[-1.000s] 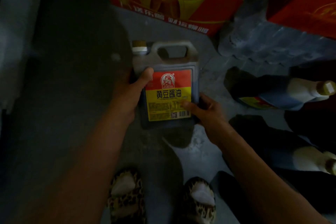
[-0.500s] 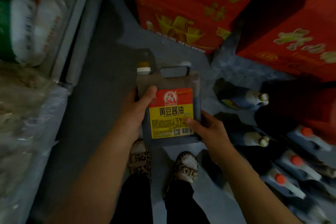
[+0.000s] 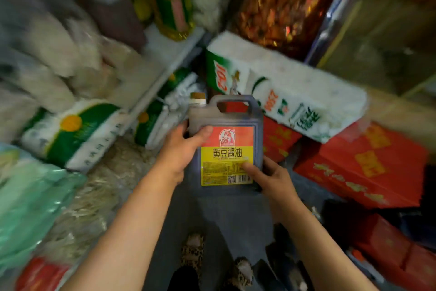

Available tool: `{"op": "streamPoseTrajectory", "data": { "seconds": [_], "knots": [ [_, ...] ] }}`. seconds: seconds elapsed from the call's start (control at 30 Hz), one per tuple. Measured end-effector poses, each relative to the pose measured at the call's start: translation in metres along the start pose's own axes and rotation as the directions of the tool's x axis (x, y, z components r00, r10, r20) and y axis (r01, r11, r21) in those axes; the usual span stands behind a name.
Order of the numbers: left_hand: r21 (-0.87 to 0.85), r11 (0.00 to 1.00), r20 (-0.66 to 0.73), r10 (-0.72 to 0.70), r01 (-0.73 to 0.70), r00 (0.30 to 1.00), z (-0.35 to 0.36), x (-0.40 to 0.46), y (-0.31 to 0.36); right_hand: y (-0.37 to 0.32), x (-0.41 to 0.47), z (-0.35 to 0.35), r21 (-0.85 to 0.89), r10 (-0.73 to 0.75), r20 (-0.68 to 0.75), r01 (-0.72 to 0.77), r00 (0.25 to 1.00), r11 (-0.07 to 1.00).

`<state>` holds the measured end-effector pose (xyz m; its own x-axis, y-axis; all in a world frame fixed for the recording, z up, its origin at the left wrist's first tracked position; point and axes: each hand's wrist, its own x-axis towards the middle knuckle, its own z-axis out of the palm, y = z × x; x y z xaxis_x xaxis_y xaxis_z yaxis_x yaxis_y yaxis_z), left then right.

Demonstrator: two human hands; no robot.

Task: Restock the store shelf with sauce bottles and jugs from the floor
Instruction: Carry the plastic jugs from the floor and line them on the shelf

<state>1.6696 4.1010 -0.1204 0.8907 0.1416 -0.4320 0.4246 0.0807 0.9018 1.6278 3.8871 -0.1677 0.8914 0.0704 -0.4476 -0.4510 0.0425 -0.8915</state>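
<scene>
I hold a dark soy sauce jug [image 3: 232, 118] upright in front of me at mid-frame. It has a moulded handle on top, a brown-and-white cap and a red and yellow label. My left hand [image 3: 181, 151] grips its left side with the thumb across the label's top corner. My right hand [image 3: 269, 178] clasps the lower right corner, thumb on the label. The store shelf [image 3: 165, 73] runs along the left, its edge slanting up towards the middle. More dark bottles [image 3: 283, 267] lie on the floor at the bottom right, mostly in shadow.
Green and white bags [image 3: 77, 130] and pale packets crowd the left shelf, with a yellow oil bottle [image 3: 172, 7] above. A white sack [image 3: 283, 92] lies on red cartons [image 3: 363, 168] at the right. Grey floor [image 3: 226, 220] and my leopard-print shoes [image 3: 193, 248] show below.
The jug has risen from floor level to chest height with both hands on it. The view has swung up from the floor and bottles towards the shelf and stacked goods.
</scene>
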Motion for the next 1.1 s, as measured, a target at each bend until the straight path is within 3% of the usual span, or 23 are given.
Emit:
{"op": "streamPoseTrajectory", "data": {
  "seconds": [0.27,0.37,0.57,0.83,1.1],
  "knots": [
    [-0.05,0.955,-0.194,0.277,-0.291,0.941,-0.094,-0.091,0.176,-0.168,-0.036,0.105,-0.007,-0.266,0.281,0.279,0.922,0.96],
    [-0.027,0.915,-0.284,0.379,-0.402,0.881,-0.141,-0.126,0.227,-0.219,-0.042,0.161,0.029,-0.353,0.363,0.368,0.862,0.929],
    [0.099,0.808,-0.461,0.554,-0.581,0.693,-0.247,-0.179,0.301,-0.301,-0.062,0.284,0.101,-0.471,0.533,0.5,0.703,0.86],
    [0.222,0.77,-0.632,0.581,-0.598,0.514,-0.364,-0.204,0.306,-0.318,-0.062,0.427,0.16,-0.455,0.708,0.505,0.54,0.848],
    [0.297,0.796,-0.745,0.539,-0.528,0.393,-0.436,-0.199,0.261,-0.281,-0.046,0.521,0.09,-0.398,0.781,0.545,0.481,0.834]
  ]
}}
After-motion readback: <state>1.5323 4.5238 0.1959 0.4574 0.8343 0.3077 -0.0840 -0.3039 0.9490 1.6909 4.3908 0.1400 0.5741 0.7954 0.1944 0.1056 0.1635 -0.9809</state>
